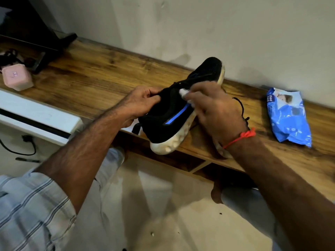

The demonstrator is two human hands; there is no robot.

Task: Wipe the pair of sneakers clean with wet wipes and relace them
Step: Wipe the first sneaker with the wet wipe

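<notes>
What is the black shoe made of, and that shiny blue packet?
The black sneaker looks like soft matte knit fabric on top, going by its fuzzy, dull surface, with a bumpy off-white sole that is probably foam or rubber. The blue wipes packet seems thin glossy plastic film: it crinkles and catches the light.

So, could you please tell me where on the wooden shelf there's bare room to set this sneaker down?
The widest bare stretch of shelf lies between the pink box and the sneaker. A narrower patch sits between the right hand and the wipes pack, though a lace trails there. The middle is crowded by both hands; the left hand grips the sneaker.
</notes>
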